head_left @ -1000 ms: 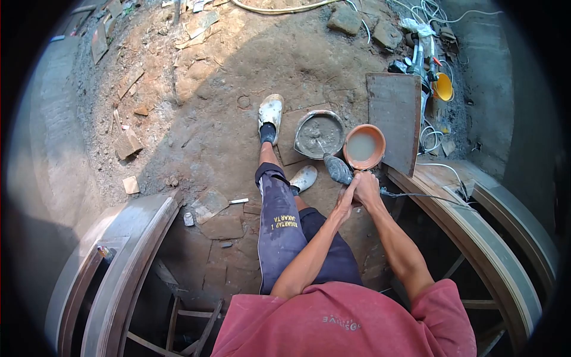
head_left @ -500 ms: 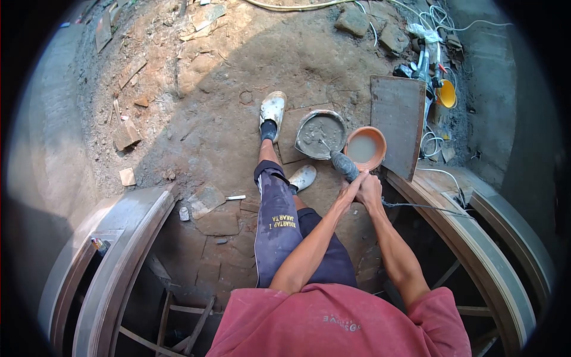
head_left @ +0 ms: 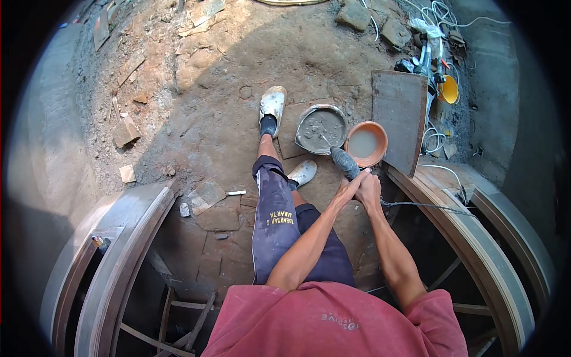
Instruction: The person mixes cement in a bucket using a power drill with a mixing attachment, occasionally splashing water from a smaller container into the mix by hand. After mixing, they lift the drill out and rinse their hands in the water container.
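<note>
Mortar point(head_left: 321, 132), grey and wet, lies in a round bucket point(head_left: 301, 144) on the uneven dirt floor point(head_left: 220, 137), between grey walls at left and right. Curved frames point(head_left: 137, 214) flank the near side; the space beneath them is dark and hard to read. The left hand point(head_left: 347, 190) and right hand point(head_left: 369, 189) close together around the rear of a dusty power drill point(head_left: 344, 162), fingers curled and partly hidden by each other. Its thin rod enters the mortar, the tip buried. Right of the bucket, an orange tub point(head_left: 383, 149) holds cloudy liquid; a flat board point(head_left: 397, 119) stands just beyond, near a yellow container point(head_left: 449, 89). A cable point(head_left: 410, 204) crosses the right frame. Shoes point(head_left: 273, 101) occupy the floor left of the bucket.
</note>
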Demonstrator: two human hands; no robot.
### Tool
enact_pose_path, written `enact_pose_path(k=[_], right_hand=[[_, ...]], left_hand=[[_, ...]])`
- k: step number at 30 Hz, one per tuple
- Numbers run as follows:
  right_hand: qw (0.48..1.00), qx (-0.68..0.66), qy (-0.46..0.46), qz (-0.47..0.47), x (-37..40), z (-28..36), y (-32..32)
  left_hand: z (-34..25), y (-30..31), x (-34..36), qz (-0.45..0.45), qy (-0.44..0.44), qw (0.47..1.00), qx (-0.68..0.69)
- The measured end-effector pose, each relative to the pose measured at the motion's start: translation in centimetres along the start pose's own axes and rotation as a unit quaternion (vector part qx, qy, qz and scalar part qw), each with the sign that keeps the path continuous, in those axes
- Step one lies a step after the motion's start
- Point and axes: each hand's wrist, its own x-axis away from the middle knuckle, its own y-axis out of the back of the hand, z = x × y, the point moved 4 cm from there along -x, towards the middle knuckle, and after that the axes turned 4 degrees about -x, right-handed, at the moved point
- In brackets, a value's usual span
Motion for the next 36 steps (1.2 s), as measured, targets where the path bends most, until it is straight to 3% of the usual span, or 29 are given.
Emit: enact_pose_path(k=[10,36], right_hand=[[0.999,0.028,0.019,-0.013,-0.5,-0.3,-0.6],[1.000,0.017,0.007,-0.008,0.2,0.6,0.0]], left_hand=[[-1.1,0.2,0.2,0.010,-0.046,0.999,0.000],[-0.9,0.5,0.1,0.032,-0.040,0.999,-0.017]])
